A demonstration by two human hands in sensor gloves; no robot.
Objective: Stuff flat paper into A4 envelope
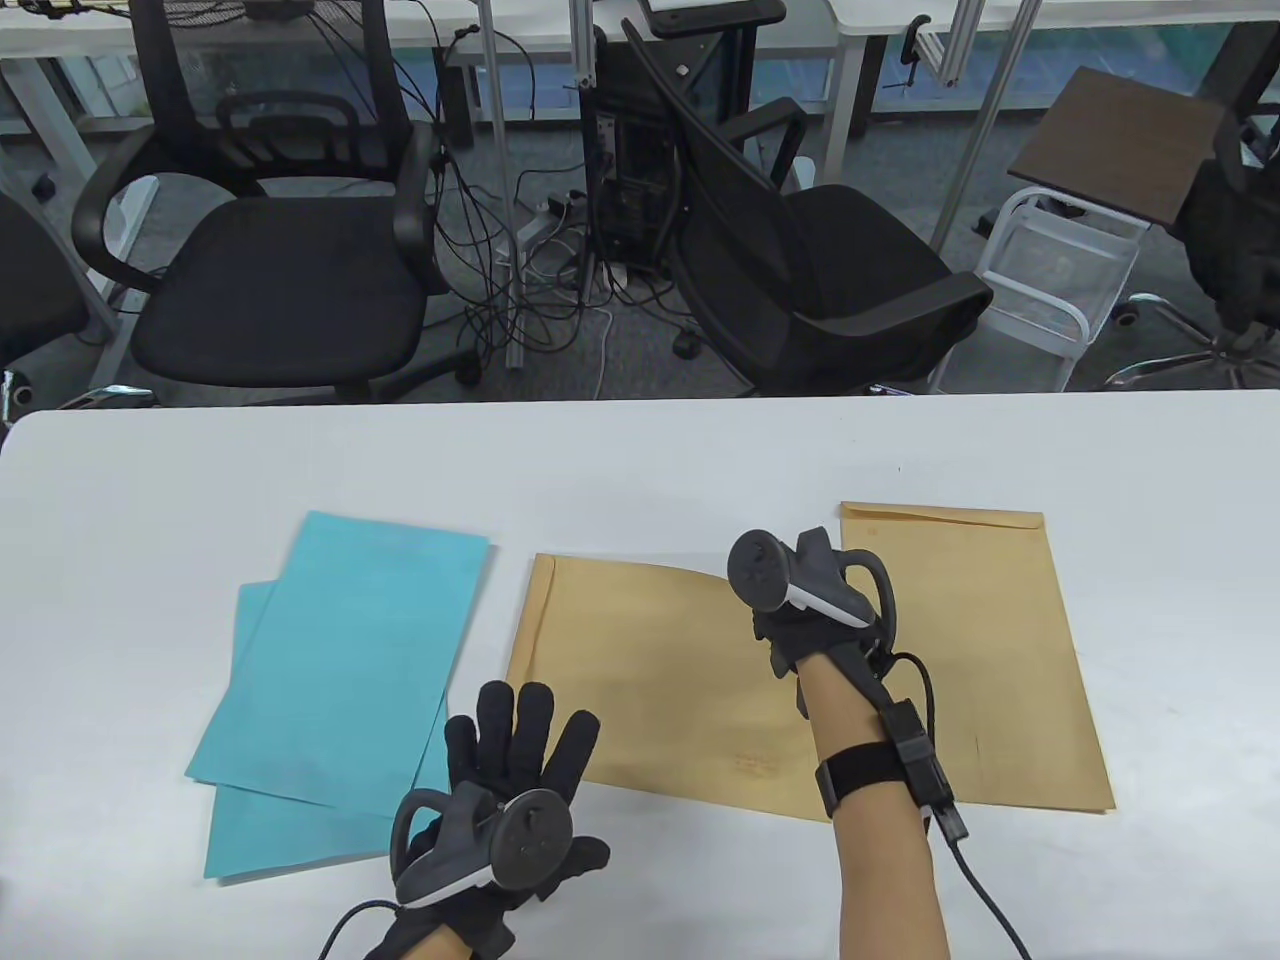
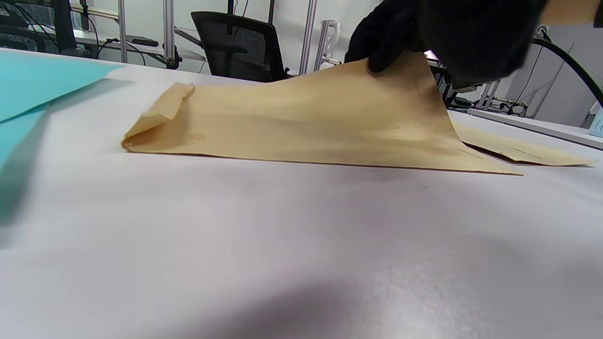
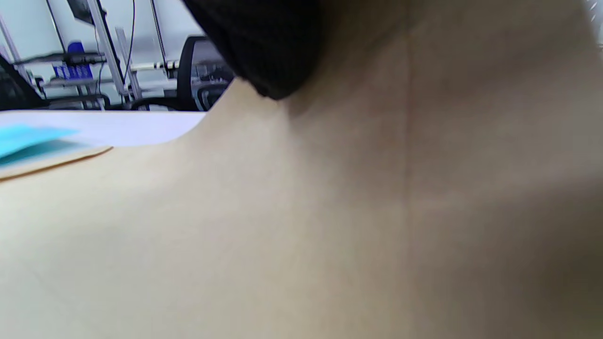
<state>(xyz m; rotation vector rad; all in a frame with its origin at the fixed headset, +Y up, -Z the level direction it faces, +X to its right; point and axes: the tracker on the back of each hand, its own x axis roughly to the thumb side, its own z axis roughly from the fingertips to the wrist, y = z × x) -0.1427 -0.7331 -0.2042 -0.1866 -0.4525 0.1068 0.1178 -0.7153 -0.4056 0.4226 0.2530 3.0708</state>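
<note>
Envelope in hand: the near brown envelope (image 1: 650,690) is lain flat at the table's centre, with one far corner raised off the surface, as is seen in the left wrist view (image 2: 400,80).
Right hand: the right hand (image 1: 790,620) is seen pinching that raised corner; the fingers (image 2: 381,47) are curled over the paper's edge.
Left hand: the left hand (image 1: 510,760) is spread, fingers straight, nothing held; it is placed at the envelope's near left corner.
Paper: two blue sheets (image 1: 340,680) are stacked, slightly askew, at 9 o'clock from the envelope and about 11 o'clock from the left hand, just beside it.
Long axis: the sheets are run roughly from 7 to 1 o'clock.
Envelope mouth: the folded flap end (image 2: 160,117) is turned to 9 o'clock, towards the sheets.
Nearer hand: the left is judged nearer the paper, the right being occupied.
Second envelope: another brown envelope (image 1: 1000,650) is lain at 3 o'clock, partly beneath the right forearm.
</note>
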